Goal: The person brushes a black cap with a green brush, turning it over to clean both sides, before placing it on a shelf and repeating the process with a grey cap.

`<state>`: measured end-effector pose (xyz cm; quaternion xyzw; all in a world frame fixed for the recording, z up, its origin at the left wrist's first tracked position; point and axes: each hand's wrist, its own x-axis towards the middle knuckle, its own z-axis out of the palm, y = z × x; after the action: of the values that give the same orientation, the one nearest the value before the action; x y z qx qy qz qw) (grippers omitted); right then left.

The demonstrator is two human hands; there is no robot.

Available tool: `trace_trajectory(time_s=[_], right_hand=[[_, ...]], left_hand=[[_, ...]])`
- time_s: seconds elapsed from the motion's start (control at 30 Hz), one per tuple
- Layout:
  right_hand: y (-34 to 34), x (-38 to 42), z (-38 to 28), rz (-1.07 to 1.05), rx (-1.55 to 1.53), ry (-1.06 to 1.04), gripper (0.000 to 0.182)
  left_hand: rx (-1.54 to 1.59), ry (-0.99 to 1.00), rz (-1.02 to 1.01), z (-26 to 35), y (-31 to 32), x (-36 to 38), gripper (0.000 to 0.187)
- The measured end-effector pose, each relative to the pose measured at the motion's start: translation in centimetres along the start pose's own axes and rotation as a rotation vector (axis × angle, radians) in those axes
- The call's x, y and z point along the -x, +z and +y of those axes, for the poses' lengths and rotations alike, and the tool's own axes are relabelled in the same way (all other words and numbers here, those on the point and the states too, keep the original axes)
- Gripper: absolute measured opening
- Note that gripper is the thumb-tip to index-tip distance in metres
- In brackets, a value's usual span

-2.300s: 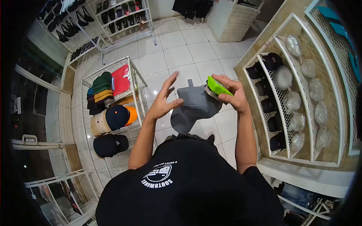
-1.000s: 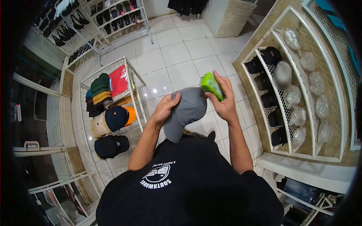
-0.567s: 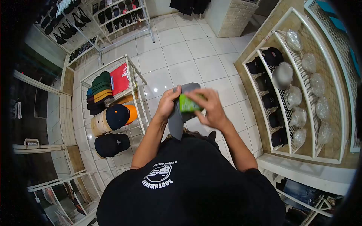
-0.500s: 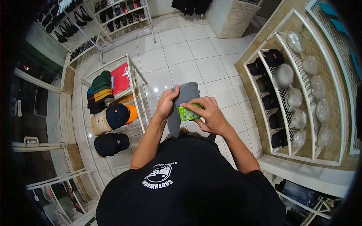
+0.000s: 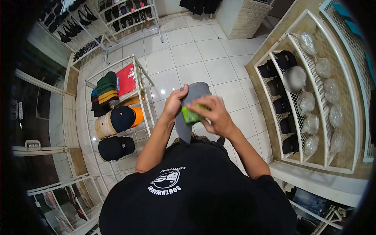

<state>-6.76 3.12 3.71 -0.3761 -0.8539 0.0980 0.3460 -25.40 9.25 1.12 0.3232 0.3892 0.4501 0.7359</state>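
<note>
A grey cap (image 5: 199,89) is gripped at its left side by my left hand (image 5: 174,104), with the thumb on top. The cap's brim (image 5: 182,128) points down toward my body. My right hand (image 5: 214,114), slightly blurred by motion, is closed on a bright green packet (image 5: 190,115) that lies against the cap. What is under the packet is hidden.
Left of my arms stands a white wire rack (image 5: 144,103) with folded beanies (image 5: 106,87), a red packet (image 5: 126,79) and caps (image 5: 116,148). White shelves (image 5: 299,129) with dark caps and plastic-wrapped items stand at the right. Shoe racks (image 5: 129,17) are at the back left.
The green packet and my right hand have shifted slightly left across the cap, and the right fingers are now blurred. The cap has tilted a little.
</note>
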Motion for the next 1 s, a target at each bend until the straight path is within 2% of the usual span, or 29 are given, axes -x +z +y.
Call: trace_trajectory(time_s=[0.07,0.13,0.2,0.27,0.33,0.37,0.4,0.47,0.6,0.67,0.73,0.8,0.83,0.87,0.93,0.97,1.0], right_hand=[[0.0,1.1,1.1,-0.048,-0.035,-0.047,0.072],[-0.5,1.3,1.3,0.065,-0.079,0.07,0.071],[-0.6,-0.4,2.1,0.3,-0.029,0.299,0.07],[0.3,-0.4,1.5,0.326,-0.183,0.358,0.07],[0.5,0.9,0.5,0.213,-0.085,0.202,0.07],[1.1,1.6,1.8,0.288,-0.107,0.237,0.069],[0.9,1.4,2.3,0.352,-0.249,0.44,0.064],[1.9,2.1,5.4,0.301,-0.388,0.599,0.059],[1.0,1.2,3.5,0.432,-0.451,0.561,0.055],[1.8,0.4,2.0,0.445,-0.44,0.424,0.055],[3.1,1.3,4.5,0.426,-0.42,0.468,0.054],[2.9,2.3,6.8,0.304,-0.286,0.624,0.054],[1.8,1.4,5.7,0.424,-0.478,0.69,0.055],[1.0,0.6,4.7,0.416,-0.478,0.687,0.055],[0.7,-0.3,2.8,0.479,-0.388,0.39,0.055],[1.2,-0.5,1.9,0.369,-0.358,0.41,0.056],[2.9,0.2,2.9,0.404,-0.478,0.49,0.056]], left_hand=[[0.099,-0.09,-0.121,1.4,-0.2,0.3,0.043],[0.07,-0.105,-0.079,0.9,0.0,0.6,0.044],[0.052,-0.102,-0.134,0.1,0.4,0.7,0.042],[-0.022,-0.097,-0.142,0.8,0.0,0.6,0.04],[0.037,-0.06,-0.243,0.1,-1.6,-0.3,0.041],[-0.033,-0.05,-0.272,-0.3,-2.3,-0.5,0.041],[-0.03,-0.054,-0.272,-0.6,-2.2,-0.3,0.041],[-0.046,0.028,-0.269,-1.1,-2.1,0.2,0.043],[-0.021,0.058,-0.327,-1.0,-2.5,-0.1,0.043],[-0.043,0.044,-0.41,-1.1,-2.9,-0.2,0.045],[-0.049,0.06,-0.337,-1.2,-3.1,0.3,0.042],[-0.05,0.083,-0.27,-1.1,-3.3,0.1,0.039],[0.01,0.086,-0.305,-0.8,-3.9,-0.1,0.039],[0.073,0.089,-0.332,-0.8,-4.2,-0.1,0.039],[0.048,0.123,-0.354,-0.8,-4.2,-0.3,0.038],[-0.001,0.168,-0.33,-1.1,-4.2,-0.4,0.037],[-0.048,0.214,-0.31,-1.3,-4.2,-0.7,0.037]])
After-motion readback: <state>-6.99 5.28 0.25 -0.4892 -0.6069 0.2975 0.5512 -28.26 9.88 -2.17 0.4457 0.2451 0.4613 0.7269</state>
